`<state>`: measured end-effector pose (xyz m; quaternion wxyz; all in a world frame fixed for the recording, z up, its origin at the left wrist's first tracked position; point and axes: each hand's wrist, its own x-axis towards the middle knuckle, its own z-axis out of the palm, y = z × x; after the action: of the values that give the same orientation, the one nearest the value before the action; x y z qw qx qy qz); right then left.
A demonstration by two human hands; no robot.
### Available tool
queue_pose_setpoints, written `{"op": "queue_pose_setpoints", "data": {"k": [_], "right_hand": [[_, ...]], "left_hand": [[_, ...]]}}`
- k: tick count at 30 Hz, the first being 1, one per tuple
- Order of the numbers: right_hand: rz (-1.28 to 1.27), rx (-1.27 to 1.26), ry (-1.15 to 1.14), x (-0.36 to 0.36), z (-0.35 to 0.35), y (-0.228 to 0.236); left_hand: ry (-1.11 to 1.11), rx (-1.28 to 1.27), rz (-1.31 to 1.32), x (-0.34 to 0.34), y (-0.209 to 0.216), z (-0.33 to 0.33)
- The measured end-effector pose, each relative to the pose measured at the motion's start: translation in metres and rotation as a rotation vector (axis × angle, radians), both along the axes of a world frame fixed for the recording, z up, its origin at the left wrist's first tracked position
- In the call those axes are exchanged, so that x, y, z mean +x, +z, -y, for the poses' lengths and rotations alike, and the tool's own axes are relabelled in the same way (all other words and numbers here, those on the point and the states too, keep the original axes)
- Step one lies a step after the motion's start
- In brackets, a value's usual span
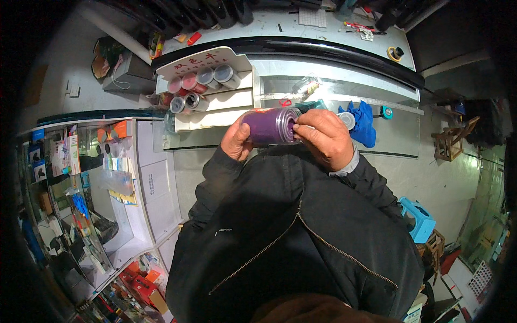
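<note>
My left hand [235, 139] is wrapped round the closed end of a clear plastic jar [264, 127], which lies sideways in front of my chest. Purple material fills the jar, and its open mouth faces right. At that mouth my right hand [325, 135] has its thumb and fingers pinched together, the tips at the purple material just inside the rim. What lies between those fingertips is hidden. A pale round lid [348, 120] sits just beyond my right hand, beside a crumpled blue cloth [364, 123].
A white stepped display rack [215, 100] holds several clear jars [205, 76] at the left of the glass counter [398, 142]. A teal tape measure [386, 112] lies right of the cloth. Behind runs a long black tube [301, 47]. A blue stool [419, 219] stands at right.
</note>
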<state>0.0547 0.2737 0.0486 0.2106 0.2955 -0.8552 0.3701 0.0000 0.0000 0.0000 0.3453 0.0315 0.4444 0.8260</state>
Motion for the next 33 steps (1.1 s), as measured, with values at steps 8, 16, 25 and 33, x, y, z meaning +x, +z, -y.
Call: {"op": "queue_pose_setpoints", "data": {"k": [8,16,25,33], "right_hand": [[-0.008,0.001,-0.01,0.001,0.002,0.016],[0.342,-0.154,-0.279,-0.028,-0.034,-0.086],[0.711,0.809,-0.274,0.004,-0.037,-0.296],[0.785,0.951,-0.14,-0.004,-0.027,-0.346]], "left_hand": [[0.05,0.14,0.171,0.004,-0.009,-0.006],[0.195,0.157,0.396,-0.005,-0.039,0.006],[0.123,0.391,0.49,-0.015,-0.047,0.018],[0.243,0.148,0.456,-0.014,-0.038,0.011]]}}
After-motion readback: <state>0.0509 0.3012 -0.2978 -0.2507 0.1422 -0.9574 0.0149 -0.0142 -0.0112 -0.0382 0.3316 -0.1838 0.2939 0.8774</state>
